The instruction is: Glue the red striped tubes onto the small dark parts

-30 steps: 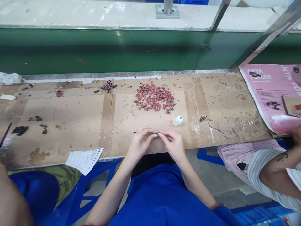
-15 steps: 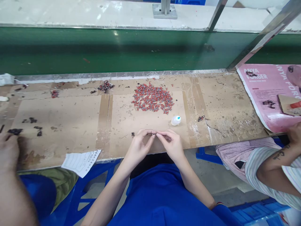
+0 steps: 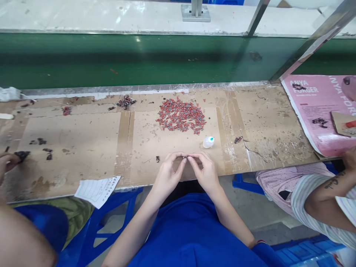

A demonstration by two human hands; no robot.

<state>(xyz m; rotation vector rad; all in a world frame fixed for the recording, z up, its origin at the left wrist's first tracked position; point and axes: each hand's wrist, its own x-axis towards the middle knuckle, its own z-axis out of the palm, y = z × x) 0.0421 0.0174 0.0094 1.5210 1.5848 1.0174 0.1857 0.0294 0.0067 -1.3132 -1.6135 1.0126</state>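
My left hand (image 3: 170, 171) and my right hand (image 3: 205, 168) meet fingertip to fingertip at the front edge of the cardboard-covered bench. Both are closed in a pinch on something tiny and dark, mostly hidden by the fingers and too small to name. Beyond them lies a wide pile of small red and silver-dark pieces (image 3: 180, 115). A small translucent white bottle with a blue-green tip (image 3: 208, 142) rests just past my right hand. One little dark piece (image 3: 158, 159) lies to the left of my left hand.
Green conveyor belt (image 3: 83, 59) runs behind the bench. Dark pieces (image 3: 126, 102) are heaped at back left. A paper sheet (image 3: 98, 191) overhangs the front edge. A co-worker's hand (image 3: 8, 163) holds something dark at left; another person's arm (image 3: 330, 196) is beside a pink poster (image 3: 308, 122).
My hands stay pinched together at nearly the same spot. The view has shifted slightly. At left, the co-worker's hand has drawn back toward the picture's edge.
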